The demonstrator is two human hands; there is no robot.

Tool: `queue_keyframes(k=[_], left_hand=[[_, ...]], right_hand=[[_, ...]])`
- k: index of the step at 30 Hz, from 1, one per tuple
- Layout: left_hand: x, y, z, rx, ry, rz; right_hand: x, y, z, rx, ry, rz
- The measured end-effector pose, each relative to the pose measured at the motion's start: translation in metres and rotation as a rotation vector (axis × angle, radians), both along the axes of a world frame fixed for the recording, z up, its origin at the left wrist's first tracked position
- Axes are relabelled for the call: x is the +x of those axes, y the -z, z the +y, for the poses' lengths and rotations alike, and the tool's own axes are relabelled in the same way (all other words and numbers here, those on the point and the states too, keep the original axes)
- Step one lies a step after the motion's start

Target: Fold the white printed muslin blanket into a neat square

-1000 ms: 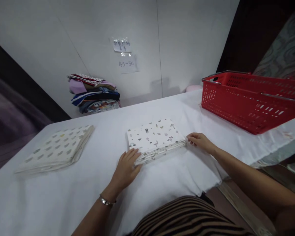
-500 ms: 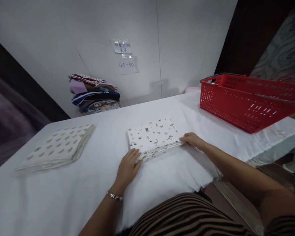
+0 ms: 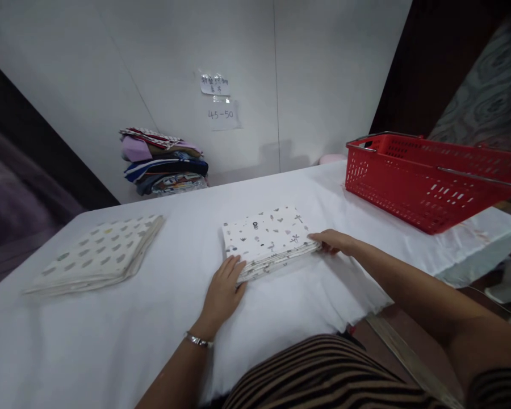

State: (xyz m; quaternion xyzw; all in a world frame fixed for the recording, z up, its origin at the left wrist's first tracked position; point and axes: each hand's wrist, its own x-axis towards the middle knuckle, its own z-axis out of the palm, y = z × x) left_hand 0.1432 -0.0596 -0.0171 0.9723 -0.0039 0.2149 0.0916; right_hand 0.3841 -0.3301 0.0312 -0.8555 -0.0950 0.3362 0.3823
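Observation:
A folded white cloth point(image 3: 266, 238) with small grey and green prints of palms and animals lies in front of me, its layered edge facing me. My left hand point(image 3: 225, 287) holds its near left corner, fingers over the top and thumb at the near edge. At the near right corner, my right hand point(image 3: 334, 241) grips the layers with fingertips on top and the other fingers curled below. Off to the left rests a second folded cloth point(image 3: 100, 250), white with grey cloud-like spots, touched by neither hand.
A red plastic basket point(image 3: 409, 182) with metal handles stands at the right of the white-covered table point(image 3: 187, 238). Against the wall at the back left is a stack of folded fabrics point(image 3: 166, 165). Paper notes point(image 3: 221, 115) are stuck on the wall.
My right hand has shifted slightly, its fingertips now further over the cloth's top and its other fingers curled beneath. The left hand stays at its corner. The camera view has moved a little.

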Motion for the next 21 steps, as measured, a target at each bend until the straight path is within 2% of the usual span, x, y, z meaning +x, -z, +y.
queue_keyframes(k=[7, 14, 21], left_hand=[[0.001, -0.002, -0.001, -0.019, 0.005, -0.004], [0.0, 0.001, 0.001, -0.014, 0.021, 0.011], [0.0, -0.001, 0.0, -0.014, 0.023, 0.022]], right_hand=[[0.0, 0.002, 0.002, 0.204, 0.07, -0.002], [0.005, 0.025, -0.003, 0.116, 0.028, -0.078], [-0.001, 0.023, -0.004, 0.242, 0.091, -0.16]])
